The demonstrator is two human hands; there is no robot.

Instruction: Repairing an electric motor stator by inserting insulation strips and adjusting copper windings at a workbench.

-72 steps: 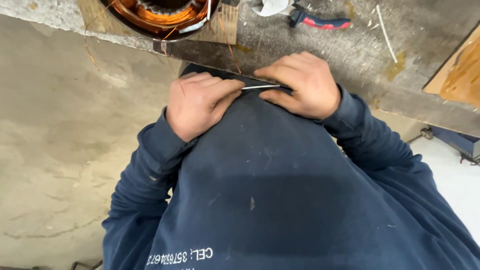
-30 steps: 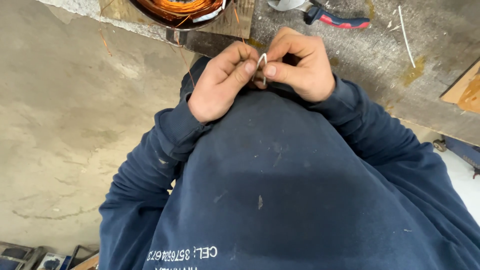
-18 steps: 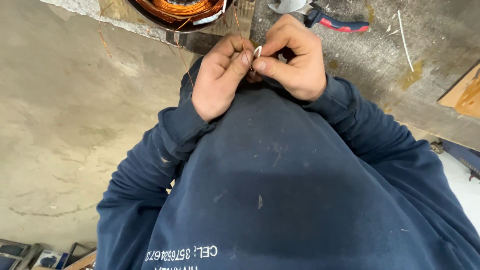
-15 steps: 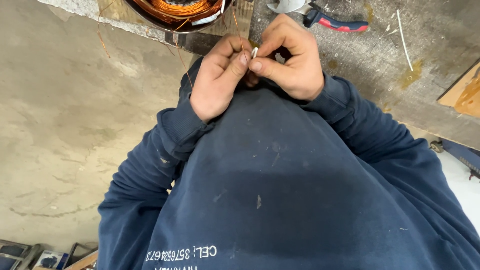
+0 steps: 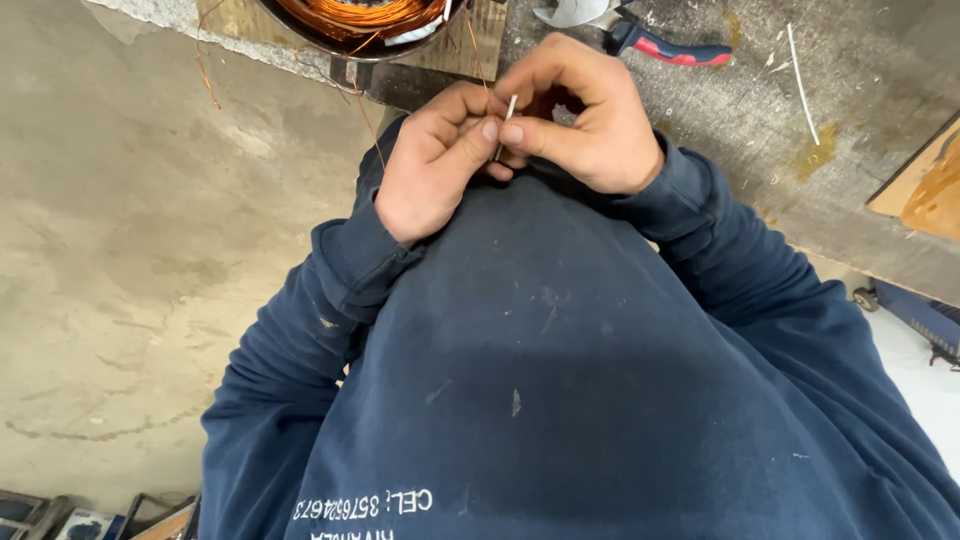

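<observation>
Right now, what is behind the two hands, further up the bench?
Behind the left hand and right hand, which pinch a thin white strip, sit a copper-wire winding and red-handled pliers on the bench. The strip's lower end is covered by fingers.

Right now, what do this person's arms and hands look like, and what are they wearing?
Both hands, left hand and right hand, are bare, without gloves. Both arms are covered by long dark navy sweatshirt sleeves with ribbed cuffs at the wrists, flecked with pale dust and small marks.
</observation>
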